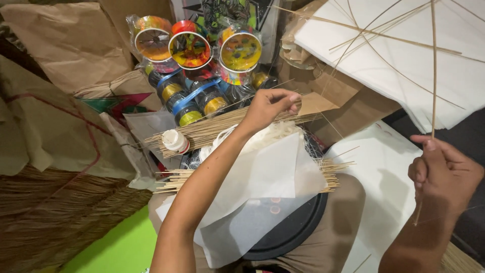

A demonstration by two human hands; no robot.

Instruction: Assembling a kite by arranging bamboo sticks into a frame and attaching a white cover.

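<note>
My left hand [269, 107] reaches forward over a bundle of thin bamboo sticks [217, 127], its fingers pinched together at the sticks' far end. My right hand [440, 171] is closed around a single long thin bamboo stick [433, 76] that rises upright past a white paper kite [399, 55] with a frame of thin sticks. On my lap lie white paper sheets [262, 177] over a round black tray [298, 230], with a second bundle of sticks [331, 172] across it.
Several colourful thread spools [191, 49] in plastic stand at the back. A small white glue bottle [175, 140] lies by the sticks. Brown paper kites [60, 45] are piled at left above a heap of sticks [55, 217]. More white paper [384, 167] lies at right.
</note>
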